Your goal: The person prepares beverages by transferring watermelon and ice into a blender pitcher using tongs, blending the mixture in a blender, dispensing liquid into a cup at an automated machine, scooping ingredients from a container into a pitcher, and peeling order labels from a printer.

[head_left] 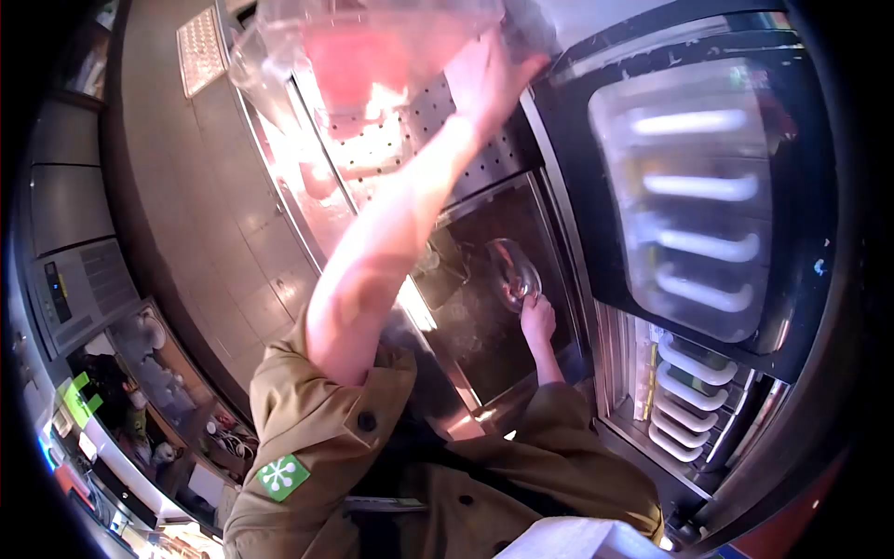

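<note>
My left hand (480, 79) reaches far forward, blurred, with its fingers at the edge of a clear plastic container (400, 23) through which something red shows. Its fingertips are smeared, but they appear closed on that edge. Nearer to me, my right hand (537, 317) grips the lower end of a clear, shiny scoop (512, 270), which is over a dark recessed metal compartment (484, 335). Left of the scoop, a transparent object lies low in the compartment, too unclear to name.
A perforated metal panel (410, 130) lies under my left forearm. On the right, a black-framed door (568, 158) has a window showing several glowing white curved tubes, with more white curved bars (689, 401) below. Cluttered shelves (168, 382) stand at left beside the tiled floor (223, 214).
</note>
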The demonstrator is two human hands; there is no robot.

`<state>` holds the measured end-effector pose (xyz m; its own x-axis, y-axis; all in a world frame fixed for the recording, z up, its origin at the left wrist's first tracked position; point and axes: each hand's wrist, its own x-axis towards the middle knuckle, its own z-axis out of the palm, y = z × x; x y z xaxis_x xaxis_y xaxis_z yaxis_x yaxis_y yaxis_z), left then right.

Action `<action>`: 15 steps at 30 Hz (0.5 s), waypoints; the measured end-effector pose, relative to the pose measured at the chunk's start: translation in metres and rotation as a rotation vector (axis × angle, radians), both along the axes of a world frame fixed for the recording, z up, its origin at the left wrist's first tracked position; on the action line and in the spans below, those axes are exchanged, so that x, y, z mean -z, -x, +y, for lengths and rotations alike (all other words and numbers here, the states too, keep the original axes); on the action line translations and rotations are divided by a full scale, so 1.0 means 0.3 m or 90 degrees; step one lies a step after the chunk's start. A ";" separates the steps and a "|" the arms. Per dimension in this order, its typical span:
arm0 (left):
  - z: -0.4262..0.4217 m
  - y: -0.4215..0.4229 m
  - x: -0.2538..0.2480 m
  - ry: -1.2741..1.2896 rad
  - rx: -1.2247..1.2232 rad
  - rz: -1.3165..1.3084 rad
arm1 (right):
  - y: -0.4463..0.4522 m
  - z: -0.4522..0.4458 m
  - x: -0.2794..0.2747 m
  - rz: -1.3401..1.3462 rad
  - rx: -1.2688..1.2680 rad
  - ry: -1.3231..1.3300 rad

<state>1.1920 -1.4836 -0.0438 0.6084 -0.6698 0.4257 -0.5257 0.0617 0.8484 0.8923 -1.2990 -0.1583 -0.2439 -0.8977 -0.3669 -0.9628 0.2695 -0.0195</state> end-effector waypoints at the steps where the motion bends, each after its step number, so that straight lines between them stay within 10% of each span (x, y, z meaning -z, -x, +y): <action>1: 0.012 -0.007 0.008 0.030 0.035 -0.003 | 0.061 0.022 0.079 0.005 0.057 0.045; 5: 0.107 0.017 0.051 0.293 0.101 -0.133 | 0.190 -0.035 0.449 0.176 0.018 0.060; 15: 0.647 -0.096 -0.132 0.124 0.324 -0.249 | 0.058 -0.190 0.570 0.054 0.050 -0.047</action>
